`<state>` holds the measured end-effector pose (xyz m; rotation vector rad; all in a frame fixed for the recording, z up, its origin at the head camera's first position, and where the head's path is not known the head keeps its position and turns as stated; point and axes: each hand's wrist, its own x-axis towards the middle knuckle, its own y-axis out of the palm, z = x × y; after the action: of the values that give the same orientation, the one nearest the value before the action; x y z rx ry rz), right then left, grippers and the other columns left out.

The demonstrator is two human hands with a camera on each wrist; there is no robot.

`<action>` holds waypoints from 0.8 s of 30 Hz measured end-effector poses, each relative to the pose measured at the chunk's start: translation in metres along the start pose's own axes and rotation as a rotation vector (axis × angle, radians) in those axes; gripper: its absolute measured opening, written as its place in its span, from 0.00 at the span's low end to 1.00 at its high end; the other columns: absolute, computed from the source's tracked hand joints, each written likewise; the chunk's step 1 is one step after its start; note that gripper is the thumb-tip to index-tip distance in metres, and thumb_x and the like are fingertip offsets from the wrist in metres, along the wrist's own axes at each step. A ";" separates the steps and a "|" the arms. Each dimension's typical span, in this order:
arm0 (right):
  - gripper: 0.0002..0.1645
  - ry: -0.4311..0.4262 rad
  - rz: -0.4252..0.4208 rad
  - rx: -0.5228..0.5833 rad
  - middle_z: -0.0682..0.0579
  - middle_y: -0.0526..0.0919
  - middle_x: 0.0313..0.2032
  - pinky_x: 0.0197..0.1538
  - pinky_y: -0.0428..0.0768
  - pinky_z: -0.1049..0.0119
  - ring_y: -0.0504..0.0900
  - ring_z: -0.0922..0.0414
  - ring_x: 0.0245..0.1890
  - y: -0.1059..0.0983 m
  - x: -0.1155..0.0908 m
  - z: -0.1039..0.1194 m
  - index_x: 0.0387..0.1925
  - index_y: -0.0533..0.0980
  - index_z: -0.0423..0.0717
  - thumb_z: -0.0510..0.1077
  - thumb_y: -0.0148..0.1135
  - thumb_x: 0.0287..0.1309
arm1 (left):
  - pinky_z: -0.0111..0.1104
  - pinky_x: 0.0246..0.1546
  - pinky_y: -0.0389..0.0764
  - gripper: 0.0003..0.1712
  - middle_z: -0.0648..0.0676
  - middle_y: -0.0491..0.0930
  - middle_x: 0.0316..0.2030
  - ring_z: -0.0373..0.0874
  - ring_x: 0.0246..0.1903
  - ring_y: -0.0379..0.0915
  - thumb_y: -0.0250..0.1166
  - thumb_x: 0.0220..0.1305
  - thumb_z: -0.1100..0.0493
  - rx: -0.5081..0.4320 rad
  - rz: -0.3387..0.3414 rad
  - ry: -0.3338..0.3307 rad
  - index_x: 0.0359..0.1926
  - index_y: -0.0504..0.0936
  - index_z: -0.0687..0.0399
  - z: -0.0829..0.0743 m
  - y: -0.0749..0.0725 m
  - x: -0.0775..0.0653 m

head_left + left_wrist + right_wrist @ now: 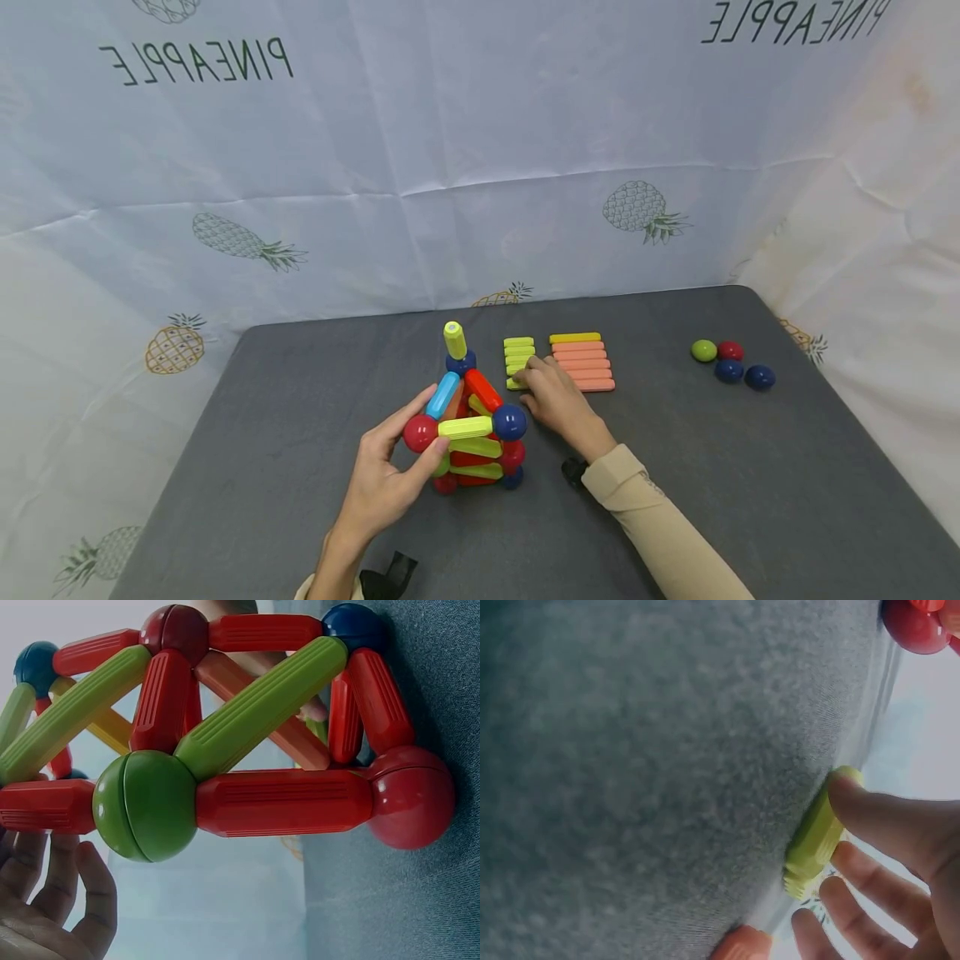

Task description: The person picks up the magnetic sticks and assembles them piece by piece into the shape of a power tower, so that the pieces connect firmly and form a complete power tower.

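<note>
A tower of magnetic rods and coloured balls stands on the table. It has red, yellow-green, blue and orange rods; one yellow-green rod points up from the blue ball on top. My left hand grips the tower's upper left side, thumb near a red ball. The left wrist view shows a green ball in its lower frame. To the right of the tower, my right hand pinches the nearest loose yellow-green rod between thumb and fingers.
Several more yellow-green rods lie in a row beyond my right hand. Beside them lie orange rods and a yellow rod. Loose green, red and blue balls sit at the right. A pineapple-print cloth hangs behind the dark table.
</note>
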<state>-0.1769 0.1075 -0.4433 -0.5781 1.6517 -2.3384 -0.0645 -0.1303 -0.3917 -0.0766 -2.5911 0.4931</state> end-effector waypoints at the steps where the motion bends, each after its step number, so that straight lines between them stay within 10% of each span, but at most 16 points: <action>1: 0.19 0.006 0.009 0.005 0.45 0.82 0.39 0.46 0.79 0.56 0.75 0.49 0.38 0.000 0.000 0.000 0.48 0.85 0.39 0.37 0.77 0.53 | 0.24 0.55 0.80 0.34 0.60 0.82 0.61 0.37 0.54 0.82 0.69 0.62 0.69 0.000 -0.001 0.001 0.69 0.75 0.53 0.000 0.000 0.000; 13: 0.12 0.075 0.121 0.258 0.44 0.89 0.42 0.49 0.85 0.55 0.83 0.53 0.38 -0.005 -0.004 0.006 0.46 0.85 0.37 0.32 0.70 0.59 | 0.24 0.55 0.81 0.34 0.60 0.82 0.61 0.35 0.54 0.82 0.69 0.62 0.70 -0.001 -0.003 0.002 0.69 0.75 0.54 0.001 0.001 0.000; 24: 0.23 0.092 -0.161 0.725 0.42 0.85 0.45 0.50 0.87 0.61 0.84 0.52 0.42 -0.081 -0.023 0.031 0.56 0.79 0.40 0.37 0.72 0.59 | 0.24 0.55 0.80 0.34 0.61 0.82 0.61 0.34 0.54 0.82 0.69 0.61 0.70 -0.004 -0.010 0.013 0.69 0.76 0.55 0.001 0.001 0.000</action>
<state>-0.1391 0.1185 -0.3627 -0.4552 0.6890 -2.8550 -0.0650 -0.1298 -0.3932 -0.0677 -2.5789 0.4829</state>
